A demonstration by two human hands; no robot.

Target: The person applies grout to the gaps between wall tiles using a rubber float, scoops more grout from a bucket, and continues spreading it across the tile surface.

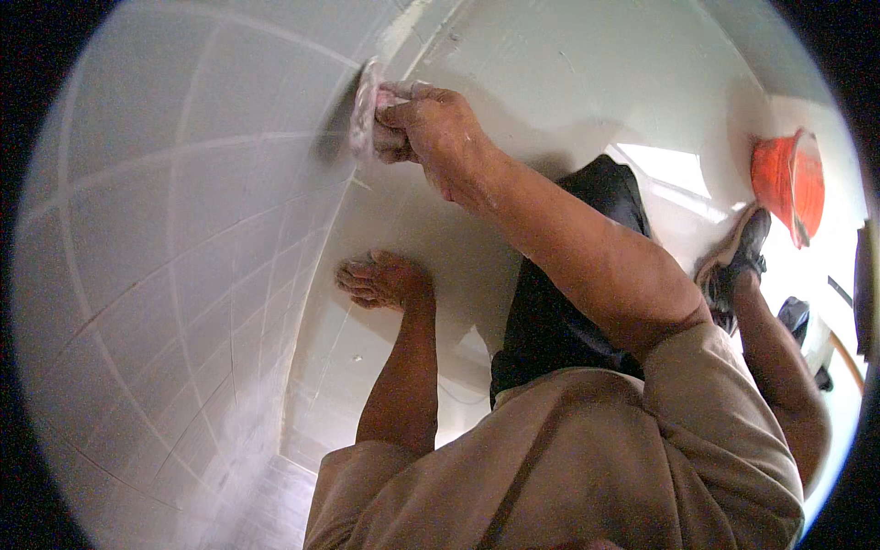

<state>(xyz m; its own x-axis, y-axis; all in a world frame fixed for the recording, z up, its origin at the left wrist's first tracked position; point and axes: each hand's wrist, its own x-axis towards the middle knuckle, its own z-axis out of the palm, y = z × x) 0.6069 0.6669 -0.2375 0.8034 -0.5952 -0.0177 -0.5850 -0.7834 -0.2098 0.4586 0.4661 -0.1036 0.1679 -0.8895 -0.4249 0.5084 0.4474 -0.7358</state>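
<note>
My right hand is closed on a pale, pinkish flat pad smeared with white paste. The pad stands on edge against the tiled wall, just above where wall and floor meet. Whether it is a sponge or a float I cannot make out. Lower down, my left hand is set on the smooth grey floor, close to the foot of the wall. Its fingers are stretched toward the wall and hold nothing. White residue clings to the fingers of both hands.
An orange bucket stands at the far right, beyond my dark shoe. My bent knee in dark cloth is on the floor between my arms. A whitish strip runs along the wall's base ahead. Bright light reflects off the floor near the bucket.
</note>
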